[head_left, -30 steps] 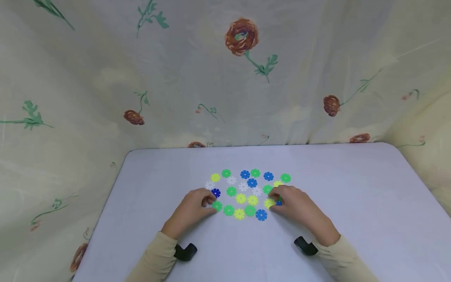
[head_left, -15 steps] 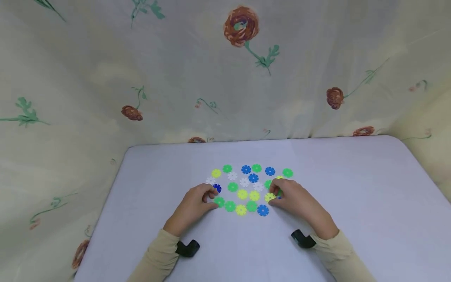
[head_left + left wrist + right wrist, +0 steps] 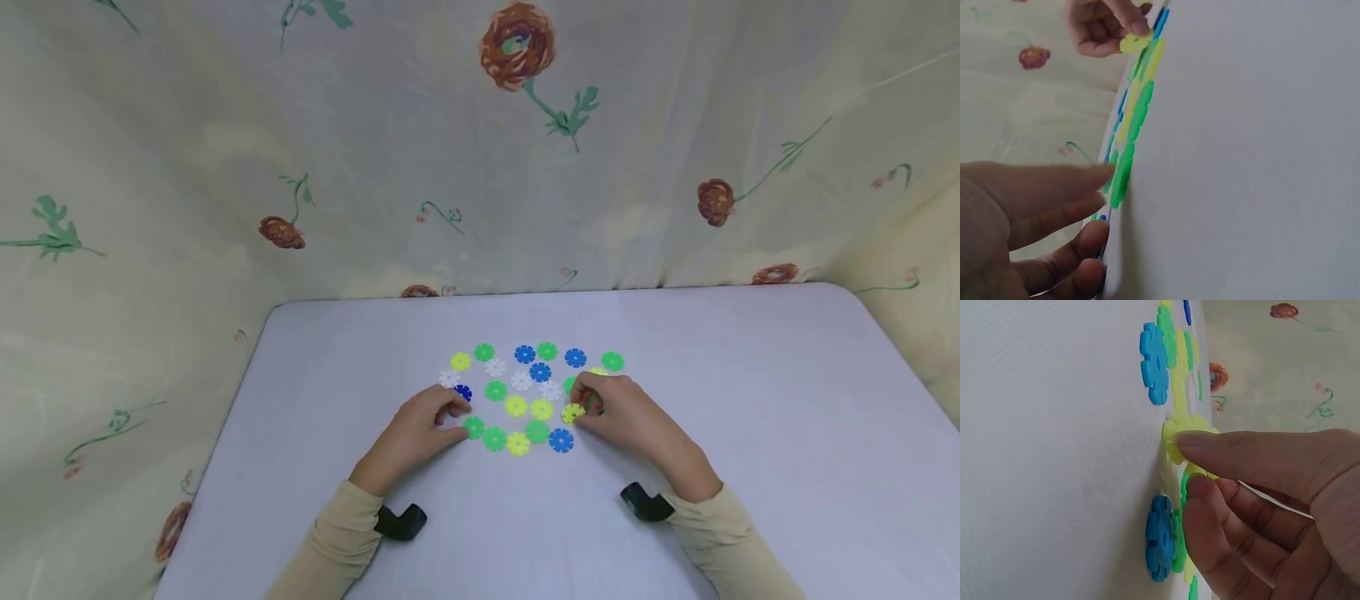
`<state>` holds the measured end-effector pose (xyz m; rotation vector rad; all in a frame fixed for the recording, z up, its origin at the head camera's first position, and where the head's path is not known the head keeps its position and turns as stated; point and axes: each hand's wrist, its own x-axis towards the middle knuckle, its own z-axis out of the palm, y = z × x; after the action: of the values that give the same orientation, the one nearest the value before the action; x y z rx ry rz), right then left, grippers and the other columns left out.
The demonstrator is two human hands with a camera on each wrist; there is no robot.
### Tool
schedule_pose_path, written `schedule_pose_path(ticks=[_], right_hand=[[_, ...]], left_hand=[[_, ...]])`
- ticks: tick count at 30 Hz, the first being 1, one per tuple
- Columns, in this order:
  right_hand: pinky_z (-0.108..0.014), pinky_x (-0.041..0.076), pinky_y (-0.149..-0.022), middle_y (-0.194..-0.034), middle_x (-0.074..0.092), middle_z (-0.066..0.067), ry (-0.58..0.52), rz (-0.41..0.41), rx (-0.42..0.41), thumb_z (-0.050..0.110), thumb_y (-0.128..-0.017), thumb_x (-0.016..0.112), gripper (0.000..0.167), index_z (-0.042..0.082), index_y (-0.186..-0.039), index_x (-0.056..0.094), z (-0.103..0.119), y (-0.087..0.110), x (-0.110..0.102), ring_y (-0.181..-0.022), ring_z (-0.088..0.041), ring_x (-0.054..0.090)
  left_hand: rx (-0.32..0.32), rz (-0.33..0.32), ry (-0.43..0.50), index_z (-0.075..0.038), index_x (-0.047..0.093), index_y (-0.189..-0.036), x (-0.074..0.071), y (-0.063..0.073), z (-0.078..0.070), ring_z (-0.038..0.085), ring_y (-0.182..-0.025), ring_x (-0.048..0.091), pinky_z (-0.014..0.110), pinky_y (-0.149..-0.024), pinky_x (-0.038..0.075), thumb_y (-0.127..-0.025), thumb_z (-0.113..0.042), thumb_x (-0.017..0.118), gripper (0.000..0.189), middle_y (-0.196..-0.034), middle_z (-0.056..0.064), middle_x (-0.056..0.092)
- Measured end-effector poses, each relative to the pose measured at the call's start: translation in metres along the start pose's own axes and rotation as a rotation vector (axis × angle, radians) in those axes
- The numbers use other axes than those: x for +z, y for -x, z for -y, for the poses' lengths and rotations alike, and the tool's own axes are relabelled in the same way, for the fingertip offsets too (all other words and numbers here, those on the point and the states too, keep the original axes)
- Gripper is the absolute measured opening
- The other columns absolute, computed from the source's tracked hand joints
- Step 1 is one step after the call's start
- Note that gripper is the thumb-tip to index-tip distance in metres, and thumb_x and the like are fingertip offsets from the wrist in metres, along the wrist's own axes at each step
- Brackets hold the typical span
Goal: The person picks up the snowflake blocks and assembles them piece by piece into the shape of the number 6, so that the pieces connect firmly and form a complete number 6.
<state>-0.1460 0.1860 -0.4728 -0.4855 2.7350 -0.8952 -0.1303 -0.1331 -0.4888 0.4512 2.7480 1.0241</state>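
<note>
Between its thumb and fingers my right hand point(image 3: 630, 421) pinches a yellow snowflake disc point(image 3: 1188, 437), a flat plastic piece with a notched edge. In the left wrist view this yellow disc is raised off the tabletop. My left hand point(image 3: 416, 429) is at the left end of the front row, its thumb tip right at the edge of a green snowflake disc point(image 3: 474, 427). No piece shows between the left thumb and fingers. Close to the left fingertips lies a dark blue disc point(image 3: 463, 392), partly covered. Under the right hand some discs are hidden, among them a blue one point(image 3: 1160, 537).
Several more green, yellow, blue and white snowflake discs lie flat behind and between the hands, such as a light blue disc point(image 3: 561, 440) and a white disc point(image 3: 521, 381). They rest on a white table point(image 3: 750, 400). A flowered curtain point(image 3: 375, 167) hangs behind its far edge.
The yellow disc in my right hand has tilted up off the table. By my left thumb the front row of green and yellow discs has slid slightly right. The head view has shifted.
</note>
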Motion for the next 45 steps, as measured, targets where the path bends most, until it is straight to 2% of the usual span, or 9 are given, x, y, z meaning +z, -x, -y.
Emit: schedule_pose_path(ticks=[7,13,17,21,25,31,34,39,45], right_hand=[[-0.025,0.053,-0.07,-0.088,0.072,0.003,0.005,-0.01,-0.043,0.007,-0.089,0.079,0.011,0.013,-0.097,0.074,0.0,0.001,0.0,-0.076,-0.007,0.061],[-0.025,0.053,-0.069,-0.084,0.072,0.005,-0.003,-0.013,-0.09,0.007,-0.091,0.077,0.008,0.013,-0.093,0.073,0.002,0.002,0.001,-0.075,-0.006,0.061],[-0.025,0.053,-0.071,-0.084,0.071,0.006,0.011,-0.019,-0.08,0.008,-0.09,0.078,0.009,0.015,-0.091,0.073,0.003,0.002,0.001,-0.075,-0.005,0.061],[-0.027,0.054,-0.073,-0.085,0.071,0.006,0.018,-0.025,-0.062,0.01,-0.091,0.078,0.009,0.016,-0.091,0.072,0.006,0.001,-0.001,-0.077,-0.006,0.062],[-0.03,0.057,-0.077,-0.091,0.073,0.005,0.013,-0.047,-0.078,0.012,-0.093,0.077,0.008,0.015,-0.1,0.074,0.009,0.002,-0.004,-0.083,-0.008,0.065],[-0.03,0.061,-0.078,-0.099,0.078,0.003,-0.001,-0.131,-0.142,0.014,-0.094,0.077,0.014,0.015,-0.108,0.078,0.014,0.007,-0.009,-0.09,-0.012,0.072],[-0.025,0.061,-0.075,-0.098,0.079,0.004,-0.046,-0.184,-0.189,0.014,-0.092,0.079,0.013,0.017,-0.105,0.079,0.018,0.009,-0.011,-0.09,-0.012,0.074],[-0.022,0.061,-0.071,-0.096,0.081,0.004,-0.185,-0.289,-0.299,0.009,-0.088,0.082,0.014,0.017,-0.1,0.079,0.03,0.008,-0.015,-0.087,-0.011,0.077],[-0.023,0.063,-0.069,-0.1,0.081,-0.004,-0.34,-0.343,-0.375,0.008,-0.088,0.082,0.018,0.012,-0.106,0.08,0.045,0.007,-0.01,-0.085,-0.009,0.078]], left_hand=[[0.005,-0.013,-0.014,-0.016,0.074,-0.105,0.006,0.0,-0.004,0.011,-0.083,0.051,0.024,-0.072,0.045,-0.085,-0.02,0.086,0.024,-0.096,-0.005,0.064],[-0.014,-0.012,0.033,-0.015,0.067,-0.098,0.005,0.002,-0.005,0.011,-0.081,0.054,0.023,-0.073,0.046,-0.084,-0.014,0.087,0.024,-0.09,-0.005,0.065],[-0.013,-0.009,0.093,-0.014,0.067,-0.097,0.0,0.002,-0.004,0.01,-0.08,0.059,0.022,-0.074,0.051,-0.087,-0.012,0.083,0.02,-0.089,-0.004,0.068],[-0.04,-0.042,0.185,-0.014,0.069,-0.098,-0.007,0.001,-0.002,0.008,-0.081,0.064,0.022,-0.076,0.056,-0.091,-0.012,0.079,0.013,-0.089,-0.004,0.07],[-0.054,-0.074,0.316,-0.01,0.071,-0.102,-0.017,-0.002,-0.003,0.01,-0.081,0.07,0.021,-0.076,0.058,-0.092,-0.01,0.078,0.012,-0.091,0.001,0.073],[-0.069,-0.076,0.514,-0.005,0.073,-0.108,-0.029,-0.005,-0.009,0.027,-0.085,0.078,0.026,-0.076,0.06,-0.092,-0.011,0.077,0.017,-0.1,0.012,0.074],[-0.082,-0.061,0.573,-0.005,0.073,-0.11,-0.031,-0.007,-0.017,0.035,-0.09,0.078,0.031,-0.078,0.061,-0.093,-0.015,0.078,0.021,-0.102,0.013,0.075],[-0.057,-0.051,0.644,-0.004,0.074,-0.113,-0.029,-0.011,-0.034,0.043,-0.093,0.076,0.045,-0.083,0.062,-0.092,-0.018,0.079,0.026,-0.102,0.011,0.075],[-0.038,-0.024,0.732,-0.004,0.073,-0.113,-0.024,-0.01,-0.051,0.037,-0.092,0.078,0.037,-0.08,0.063,-0.093,-0.02,0.079,0.026,-0.103,0.012,0.074]])
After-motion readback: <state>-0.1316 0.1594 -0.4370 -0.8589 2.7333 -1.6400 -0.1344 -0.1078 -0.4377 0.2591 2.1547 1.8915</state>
